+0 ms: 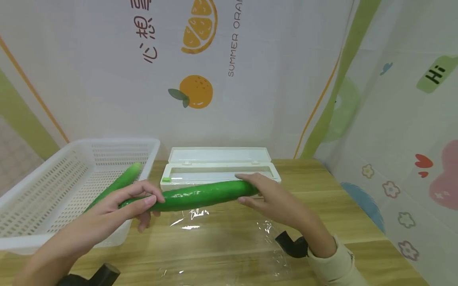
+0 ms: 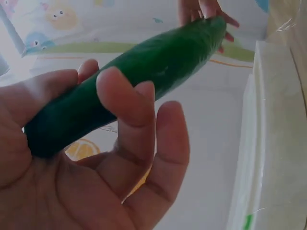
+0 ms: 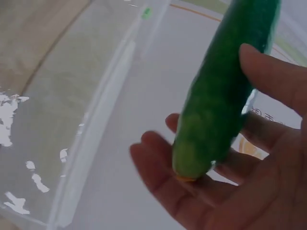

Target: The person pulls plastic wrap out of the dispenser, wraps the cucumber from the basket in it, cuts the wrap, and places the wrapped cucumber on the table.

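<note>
Both hands hold a long green cucumber (image 1: 205,195) level in front of the white cling film box (image 1: 222,169), above the table. Around its left end curl the thumb and fingers of my left hand (image 1: 123,206). At the other end, my right hand (image 1: 270,196) grips it between thumb and fingers. A glossy, wrinkled sheen shows on the cucumber in the left wrist view, and its paler tip (image 3: 189,163) lies within the right hand's fingers. Below spreads a clear sheet of cling film (image 1: 222,242), reaching from the box toward the near edge.
On the left stands a white perforated plastic basket (image 1: 150,159) with another cucumber (image 1: 123,178) leaning inside. The box's lid (image 1: 220,154) is raised, with a green slider (image 1: 166,179) at its left. A printed cloth (image 1: 286,79) hangs behind the wooden table (image 1: 315,178).
</note>
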The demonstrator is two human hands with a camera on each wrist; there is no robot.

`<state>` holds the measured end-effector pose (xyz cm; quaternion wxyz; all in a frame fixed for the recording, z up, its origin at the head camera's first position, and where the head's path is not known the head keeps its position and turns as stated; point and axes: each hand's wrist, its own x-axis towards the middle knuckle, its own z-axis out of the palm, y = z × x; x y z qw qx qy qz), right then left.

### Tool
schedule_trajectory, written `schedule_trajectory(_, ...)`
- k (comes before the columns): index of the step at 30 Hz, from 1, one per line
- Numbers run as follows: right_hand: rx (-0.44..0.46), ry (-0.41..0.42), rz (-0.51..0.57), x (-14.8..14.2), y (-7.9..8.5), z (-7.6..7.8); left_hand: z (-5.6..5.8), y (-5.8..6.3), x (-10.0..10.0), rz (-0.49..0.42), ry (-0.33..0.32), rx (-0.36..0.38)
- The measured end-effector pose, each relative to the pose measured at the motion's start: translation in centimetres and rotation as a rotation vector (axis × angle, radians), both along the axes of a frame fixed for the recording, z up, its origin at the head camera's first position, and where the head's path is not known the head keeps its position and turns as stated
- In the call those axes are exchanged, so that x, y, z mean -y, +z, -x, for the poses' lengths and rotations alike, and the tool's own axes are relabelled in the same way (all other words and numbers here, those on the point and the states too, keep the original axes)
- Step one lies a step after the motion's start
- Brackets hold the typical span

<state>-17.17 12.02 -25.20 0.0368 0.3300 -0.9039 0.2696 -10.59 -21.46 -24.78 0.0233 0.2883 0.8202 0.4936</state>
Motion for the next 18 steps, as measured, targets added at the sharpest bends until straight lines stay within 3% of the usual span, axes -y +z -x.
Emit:
schedule_trajectory(8, 0.061, -0.014, -0.026, -2.2, -2.0, -2.0, 0.7, -0.9, -0.9, 0.046, -0.139, 0.106)
schedule_trajectory(13, 0.064, -0.016, -0.101, -3.1, -2.5, -2.5, 1.3, -2.0, -2.2, 0.089, -0.164, 0.192)
schedule_trajectory(18, 0.084, -0.013, -0.158, -3.7, -2.9, -2.4, 2.0, -4.0, -3.4, 0.181, -0.119, 0.179)
